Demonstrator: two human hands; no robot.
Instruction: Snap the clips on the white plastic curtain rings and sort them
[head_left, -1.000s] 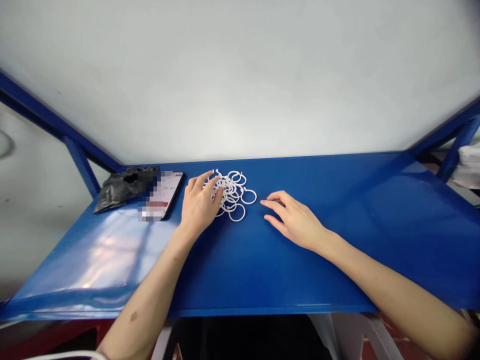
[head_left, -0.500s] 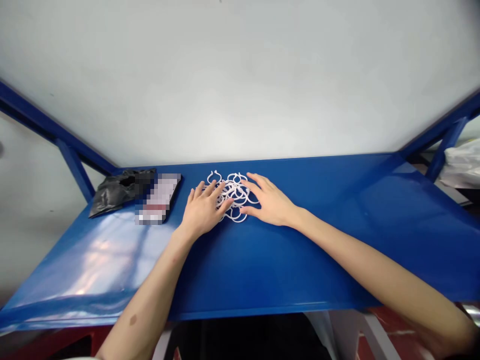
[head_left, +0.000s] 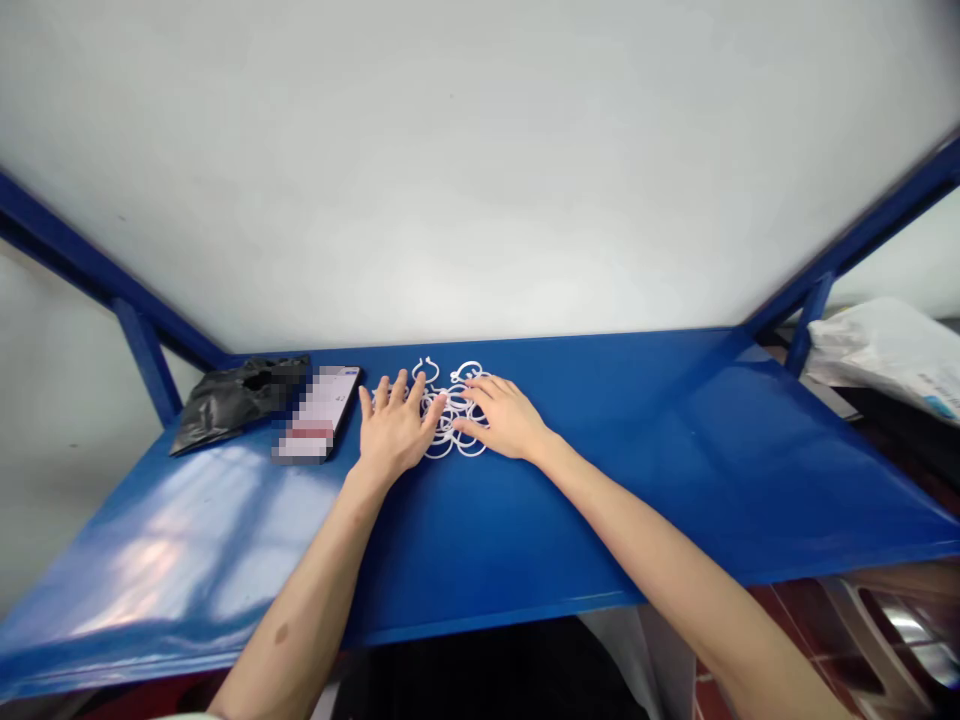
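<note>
A loose pile of white plastic rings (head_left: pixel 448 432) lies on the blue table (head_left: pixel 675 470), near its far edge. My left hand (head_left: pixel 391 428) lies flat on the left part of the pile, fingers stretched out and spread. My right hand (head_left: pixel 501 415) rests on the right part of the pile, fingers extended over the rings. Both hands press on the rings and hide part of them. Neither hand has a ring gripped.
A phone (head_left: pixel 316 424) with a blurred screen lies left of my left hand. Beside it, further left, is a crumpled black bag (head_left: pixel 229 398). A white wall rises behind the table. A white plastic bag (head_left: pixel 889 352) sits beyond the right end.
My right hand has come from the right onto the ring pile. My left hand has flattened over the rings. The pile looks more gathered between the two hands. The view has shifted.
</note>
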